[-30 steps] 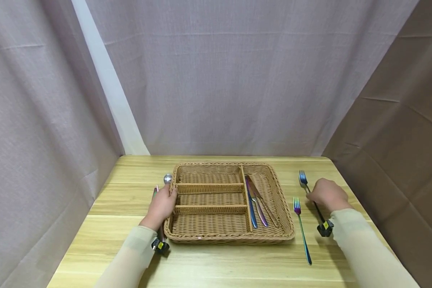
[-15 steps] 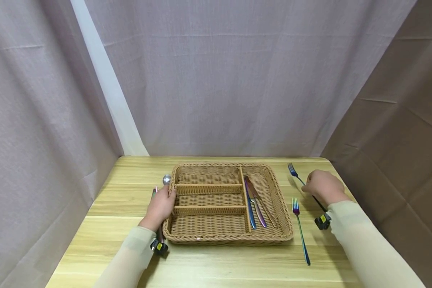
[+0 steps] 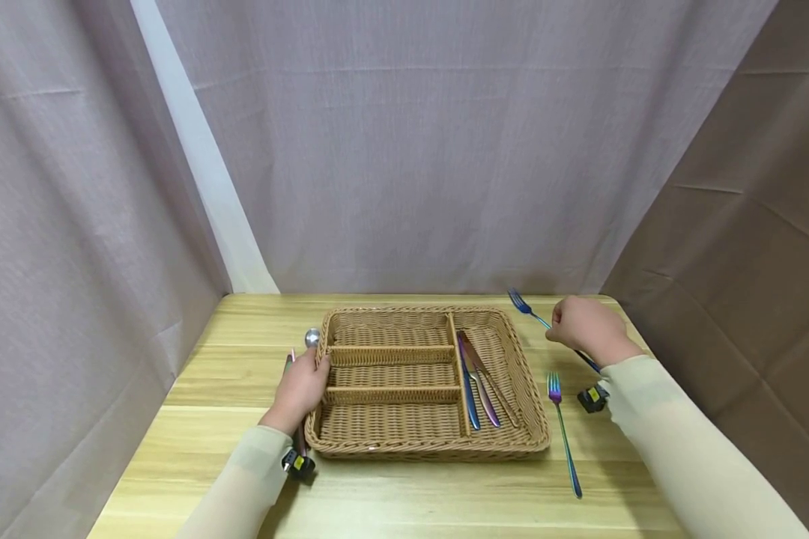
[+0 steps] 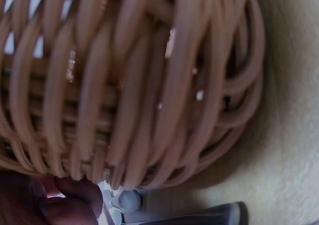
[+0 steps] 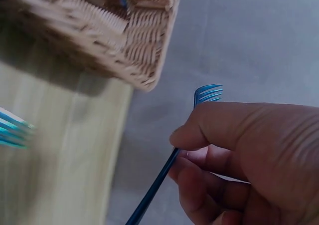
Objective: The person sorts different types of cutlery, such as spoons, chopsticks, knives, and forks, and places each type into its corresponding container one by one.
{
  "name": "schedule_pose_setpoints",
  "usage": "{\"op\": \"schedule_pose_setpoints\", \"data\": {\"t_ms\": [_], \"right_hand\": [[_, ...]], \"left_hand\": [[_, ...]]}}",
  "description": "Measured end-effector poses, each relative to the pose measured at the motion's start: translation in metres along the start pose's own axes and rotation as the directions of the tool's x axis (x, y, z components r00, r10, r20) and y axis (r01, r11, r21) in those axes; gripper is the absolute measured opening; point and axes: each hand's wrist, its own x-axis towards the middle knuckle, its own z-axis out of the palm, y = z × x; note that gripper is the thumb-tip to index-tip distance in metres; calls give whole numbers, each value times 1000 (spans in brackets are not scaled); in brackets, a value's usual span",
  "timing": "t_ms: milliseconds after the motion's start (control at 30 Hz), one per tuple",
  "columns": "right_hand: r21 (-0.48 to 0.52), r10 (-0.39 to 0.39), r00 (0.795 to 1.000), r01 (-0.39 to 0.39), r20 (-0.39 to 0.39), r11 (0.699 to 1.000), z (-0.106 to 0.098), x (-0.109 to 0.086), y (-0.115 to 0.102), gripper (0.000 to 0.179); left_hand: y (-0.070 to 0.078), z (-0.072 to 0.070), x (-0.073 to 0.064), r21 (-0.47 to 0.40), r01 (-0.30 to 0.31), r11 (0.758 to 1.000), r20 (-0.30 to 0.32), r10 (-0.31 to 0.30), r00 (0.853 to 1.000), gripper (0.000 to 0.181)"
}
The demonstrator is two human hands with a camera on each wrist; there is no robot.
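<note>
My right hand (image 3: 589, 328) pinches a blue fork (image 3: 541, 320) by its handle, above the table to the right of the basket. In the right wrist view the thumb and fingertips close on the dark blue fork handle (image 5: 153, 190). At its left side, my left hand (image 3: 301, 385) grips the divided wicker basket (image 3: 404, 447), thumb over the rim. Its fingers (image 4: 75, 197) show below the weave in the left wrist view. Several knives (image 3: 487, 393) lie in the basket's right compartment. A rainbow-coloured fork (image 3: 563, 434) lies on the table right of the basket.
A spoon (image 3: 312, 337) with a round silver bowl lies left of the basket. More cutlery is partly hidden under the left hand there. Grey curtains (image 3: 404, 150) hang behind the wooden table (image 3: 404, 498), and a brown cloth (image 3: 755, 284) stands at the right.
My right hand has lifted the blue fork off the table and moved it away from me and leftward, its tines swinging left. The left hand stays on the basket rim.
</note>
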Motion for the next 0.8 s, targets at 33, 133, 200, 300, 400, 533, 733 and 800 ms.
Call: {"op": "schedule_pose_setpoints", "data": {"t_ms": [33,133,200,300,400,533,733,800], "right_hand": [[-7,-10,1000,10,-4,1000,-1,1,-4,28],[-25,-36,999,36,-6,999,-5,4,-14,27],[-36,-57,998,56,-5,998,-7,6,-20,27],[-45,-83,997,83,-3,996,-12,8,-30,27],[-65,-107,994,107,-4,992,-16,10,-40,27],[-86,-131,991,130,-4,988,-20,12,-53,28],[-87,-168,986,167,-3,982,-26,17,-76,29],[-94,-179,984,179,1,979,-28,18,-84,28]], "left_hand": [[0,0,0,0,2,1000,-2,-2,1000,60],[-1,0,0,2,1,1000,-6,-1,1000,58],[-1,0,0,-2,3,1000,-8,-3,1000,56],[-1,1,1,-12,-5,1000,-9,5,1000,53],[1,1,1,-18,-9,1000,-13,9,1000,51],[2,0,0,-11,-14,1000,-10,13,1000,51],[2,-1,0,-16,-12,1000,-7,11,1000,53],[1,-1,-1,-17,-10,1000,-8,10,1000,54]]}}
